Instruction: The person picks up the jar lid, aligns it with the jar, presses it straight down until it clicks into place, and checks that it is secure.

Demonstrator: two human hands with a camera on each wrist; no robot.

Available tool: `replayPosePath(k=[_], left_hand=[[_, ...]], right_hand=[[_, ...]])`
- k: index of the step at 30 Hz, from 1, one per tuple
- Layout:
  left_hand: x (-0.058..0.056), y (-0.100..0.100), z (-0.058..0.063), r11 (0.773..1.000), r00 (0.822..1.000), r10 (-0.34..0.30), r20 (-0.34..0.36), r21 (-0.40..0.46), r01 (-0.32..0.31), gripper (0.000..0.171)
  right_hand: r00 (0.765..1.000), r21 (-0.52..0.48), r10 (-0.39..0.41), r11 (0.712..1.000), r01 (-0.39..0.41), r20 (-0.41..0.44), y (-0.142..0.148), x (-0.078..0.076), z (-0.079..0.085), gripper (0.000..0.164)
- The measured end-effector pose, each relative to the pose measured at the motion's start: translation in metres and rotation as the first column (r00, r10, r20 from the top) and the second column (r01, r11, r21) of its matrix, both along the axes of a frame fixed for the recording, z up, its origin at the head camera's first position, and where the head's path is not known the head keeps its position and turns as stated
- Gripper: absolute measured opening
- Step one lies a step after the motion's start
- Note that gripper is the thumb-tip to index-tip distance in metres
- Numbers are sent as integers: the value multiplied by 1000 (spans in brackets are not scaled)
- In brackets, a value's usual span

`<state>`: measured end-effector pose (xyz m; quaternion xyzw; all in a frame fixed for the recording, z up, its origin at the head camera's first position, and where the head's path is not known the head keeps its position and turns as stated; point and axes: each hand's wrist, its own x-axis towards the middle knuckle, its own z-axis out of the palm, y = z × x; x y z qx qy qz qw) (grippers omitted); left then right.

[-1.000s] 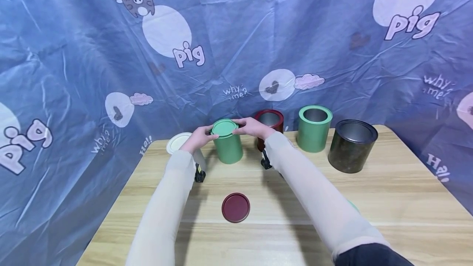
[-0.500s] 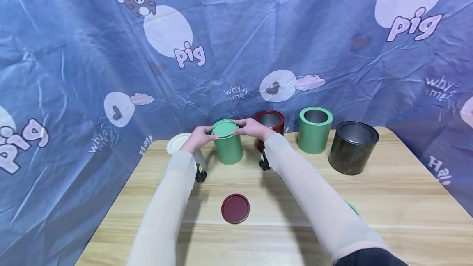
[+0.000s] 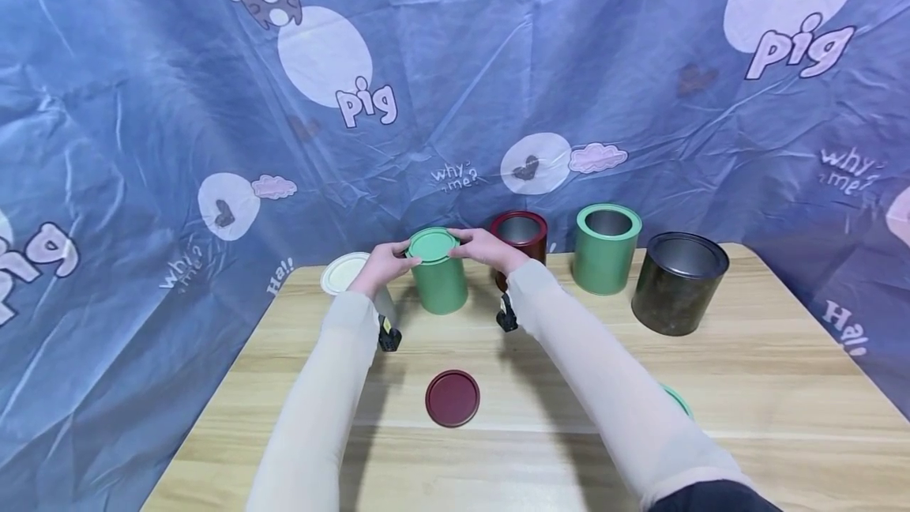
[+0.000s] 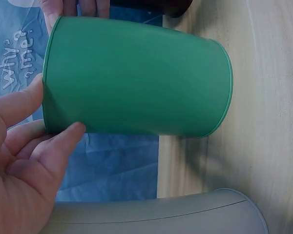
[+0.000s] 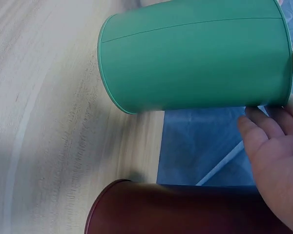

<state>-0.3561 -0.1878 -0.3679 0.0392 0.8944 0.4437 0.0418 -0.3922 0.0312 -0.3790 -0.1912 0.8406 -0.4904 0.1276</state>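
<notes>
A green can (image 3: 441, 284) with a green lid (image 3: 433, 245) on top stands upright at the back of the table. My left hand (image 3: 386, 267) holds its upper rim from the left; in the left wrist view, that hand's thumb lies at the rim and a fingertip (image 4: 77, 127) touches the side wall. From the right, my right hand (image 3: 489, 246) grips the same rim, its fingers (image 5: 263, 122) against the wall in the right wrist view. Whether the lid sits fully down cannot be seen. A maroon lid (image 3: 453, 399) lies flat on the table in front.
A white-lidded can (image 3: 344, 271) stands left, partly behind my left hand. Right of the green can are an open dark red can (image 3: 522, 231), an open green can (image 3: 606, 259) and an open dark can (image 3: 678, 287). Another green lid (image 3: 677, 400) shows beside my right sleeve.
Both hands stay on the green can's rim, with almost no movement. More of the green lid beside my right sleeve shows than a second ago; the view has shifted slightly.
</notes>
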Motion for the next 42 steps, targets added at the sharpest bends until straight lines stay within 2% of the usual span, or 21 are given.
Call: replayPosePath(k=[3,8,13,20,27,36,42], left_hand=[[0,0,1,1000,1000,2,5,6,-2,59],[-2,2,5,998,1000,-16,-2,-60,16,59],[-3,3,7,996,1000,-25,-9,-91,24,59],[-2,0,8,997,1000,-13,25,-69,15,60],[0,0,14,989,998,-45,43,-137,51,60],[0,0,14,996,995,-29,93,-86,37,61],[0,0,14,995,995,-22,99,-93,31,61]], right_hand=[[1000,14,0,1000,0,-1,0,-1,2,64],[1000,17,0,1000,0,13,1,-3,2,64],[1000,27,-3,1000,2,6,3,-3,3,64],[1000,49,18,999,-18,-2,1,-5,4,64],[1000,57,9,998,-9,1,1,-4,4,64],[1000,55,1,998,-1,-5,-1,-1,5,64],[1000,69,-2,998,2,-12,0,1,7,63]])
